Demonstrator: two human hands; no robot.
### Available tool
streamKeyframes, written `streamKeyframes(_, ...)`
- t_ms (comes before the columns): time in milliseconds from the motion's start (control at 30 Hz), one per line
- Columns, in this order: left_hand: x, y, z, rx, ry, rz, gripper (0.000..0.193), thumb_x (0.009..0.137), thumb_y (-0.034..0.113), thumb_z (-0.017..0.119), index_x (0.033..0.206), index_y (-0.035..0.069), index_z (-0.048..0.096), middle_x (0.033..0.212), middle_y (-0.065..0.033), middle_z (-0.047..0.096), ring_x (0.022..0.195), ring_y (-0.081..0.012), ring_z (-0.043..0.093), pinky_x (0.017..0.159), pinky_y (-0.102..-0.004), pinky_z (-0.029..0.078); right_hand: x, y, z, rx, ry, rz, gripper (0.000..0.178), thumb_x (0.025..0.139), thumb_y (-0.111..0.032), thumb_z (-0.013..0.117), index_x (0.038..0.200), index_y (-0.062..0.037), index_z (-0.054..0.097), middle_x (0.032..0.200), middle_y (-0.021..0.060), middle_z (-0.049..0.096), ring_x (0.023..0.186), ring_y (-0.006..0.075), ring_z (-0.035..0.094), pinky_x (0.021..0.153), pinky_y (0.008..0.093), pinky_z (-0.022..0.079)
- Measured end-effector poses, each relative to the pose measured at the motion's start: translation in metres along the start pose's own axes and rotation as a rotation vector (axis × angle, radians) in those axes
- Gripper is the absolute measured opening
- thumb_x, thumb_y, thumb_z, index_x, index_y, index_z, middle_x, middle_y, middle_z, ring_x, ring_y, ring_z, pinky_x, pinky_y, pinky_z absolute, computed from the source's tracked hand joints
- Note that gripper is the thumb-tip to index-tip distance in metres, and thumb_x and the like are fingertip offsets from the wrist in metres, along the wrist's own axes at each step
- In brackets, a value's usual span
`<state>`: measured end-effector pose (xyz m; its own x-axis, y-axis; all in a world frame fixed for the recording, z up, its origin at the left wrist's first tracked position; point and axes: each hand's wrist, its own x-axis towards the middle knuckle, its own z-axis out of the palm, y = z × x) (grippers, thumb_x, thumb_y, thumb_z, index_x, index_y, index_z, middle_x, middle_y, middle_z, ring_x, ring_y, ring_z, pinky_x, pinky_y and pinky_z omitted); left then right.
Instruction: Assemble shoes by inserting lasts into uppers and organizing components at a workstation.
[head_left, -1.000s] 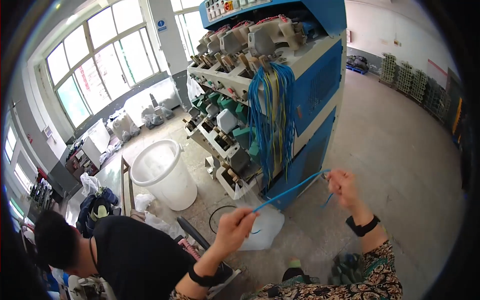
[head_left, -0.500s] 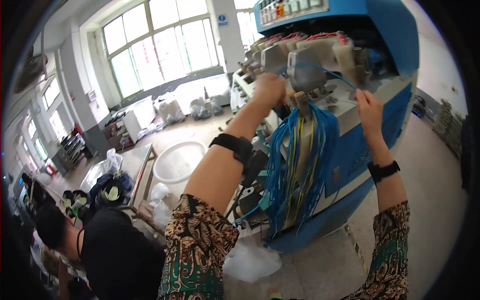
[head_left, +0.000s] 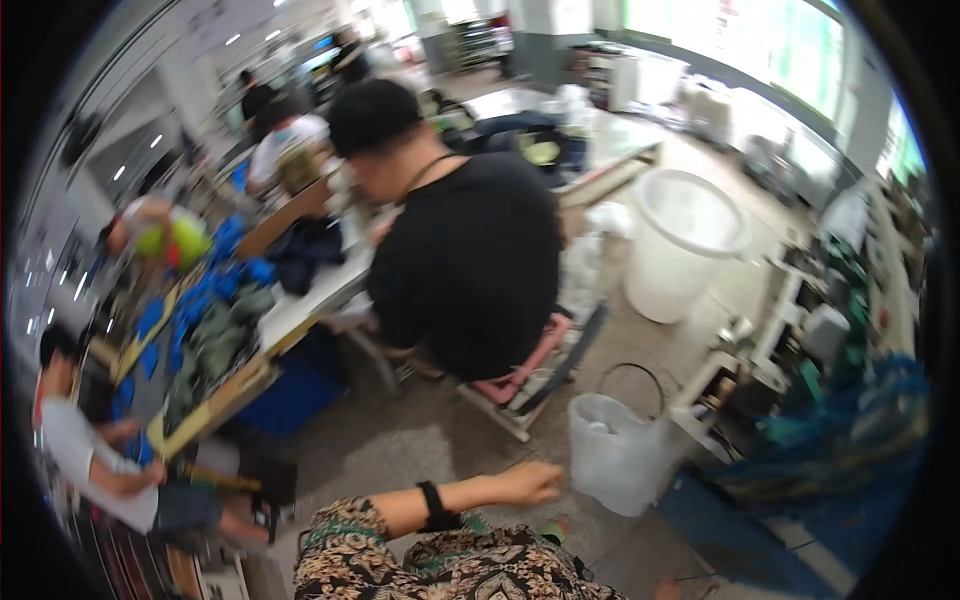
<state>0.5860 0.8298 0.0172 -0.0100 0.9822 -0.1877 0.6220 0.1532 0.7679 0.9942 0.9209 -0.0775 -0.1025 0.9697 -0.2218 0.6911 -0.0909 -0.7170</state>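
Note:
My left hand (head_left: 525,483) hangs low in front of my patterned shirt, with a black band on the wrist. Its fingers are loosely bent, somewhat blurred, and hold nothing that I can see. Closest to it is a translucent white plastic bag (head_left: 615,460) on the floor, just right of the fingertips and apart from them. A blurred skin-coloured patch at the lower edge may be my right hand (head_left: 668,590); its fingers cannot be made out. On the far right, a smeared bundle of blue and yellow cords (head_left: 850,440) hangs at the blue machine (head_left: 745,530).
A person in black (head_left: 470,260) sits ahead on a chair with a pink frame (head_left: 525,362), at a worktable. A big white tub (head_left: 690,275) stands right of them. More people work on the left beside a table with blue and grey-green pieces (head_left: 225,340).
My view has swung left, away from the machine. My left hand has dropped from the machine to waist height. The blue cord that my right hand held up no longer shows in it.

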Motion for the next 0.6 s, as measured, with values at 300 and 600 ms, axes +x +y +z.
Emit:
streamKeyframes(300, -0.286, -0.102, 0.01, -0.354, 0.417, -0.513, 0.036, 0.08, 0.028, 0.056, 0.104, 0.001, 0.055, 0.087, -0.0148, 0.062, 0.081, -0.0276, 0.059, 0.07, -0.0381, 0.046, -0.013, -0.164, 0.252, -0.52, -1.058, -0.543, 0.034, 0.085, -0.028, 0.052, 0.094, 0.0035, 0.061, 0.088, 0.0217, 0.062, 0.085, 0.0313, 0.061, 0.074, 0.0377, 0.047)
streamKeyframes(600, -0.48, -0.128, 0.012, -0.516, 1.202, -0.937, 0.034, 0.081, 0.022, 0.058, 0.107, 0.0, 0.055, 0.089, -0.016, 0.063, 0.077, -0.023, 0.062, 0.069, -0.0326, 0.049, -0.216, -0.406, 0.455, -0.467, -1.424, -1.333, 0.026, 0.081, -0.023, 0.053, 0.095, -0.0006, 0.057, 0.085, 0.0218, 0.06, 0.084, 0.0372, 0.057, 0.071, 0.0416, 0.046)
